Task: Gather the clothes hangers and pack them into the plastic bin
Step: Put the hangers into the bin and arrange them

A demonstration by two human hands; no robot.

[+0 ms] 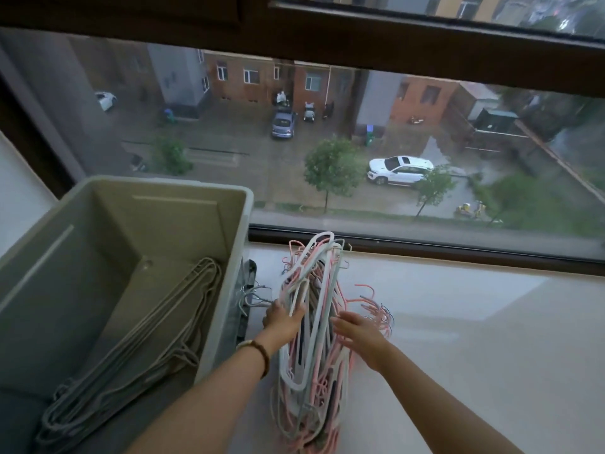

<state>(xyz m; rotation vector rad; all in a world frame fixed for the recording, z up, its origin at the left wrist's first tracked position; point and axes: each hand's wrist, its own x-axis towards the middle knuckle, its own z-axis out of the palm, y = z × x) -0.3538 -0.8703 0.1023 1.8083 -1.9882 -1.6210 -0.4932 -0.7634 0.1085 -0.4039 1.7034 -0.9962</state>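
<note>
On the white ledge [458,322], the left hand [283,317] curls round an upright bundle of pink, white and grey plastic hangers [314,355], the right hand [358,332] pressing its other side with straight fingers. Alongside, thin grey hangers [147,339] lie inside the grey plastic bin [242,231].

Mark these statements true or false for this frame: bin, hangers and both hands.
1. The bin already holds grey hangers. True.
2. The pink and white stack lies inside the bin. False: it stands on the sill beside the bin.
3. The left hand grips the stack. True.
4. The right hand is clenched in a fist. False: its fingers are straight, against the stack's other side.
5. A lid covers the bin. False: its top is open.
</note>
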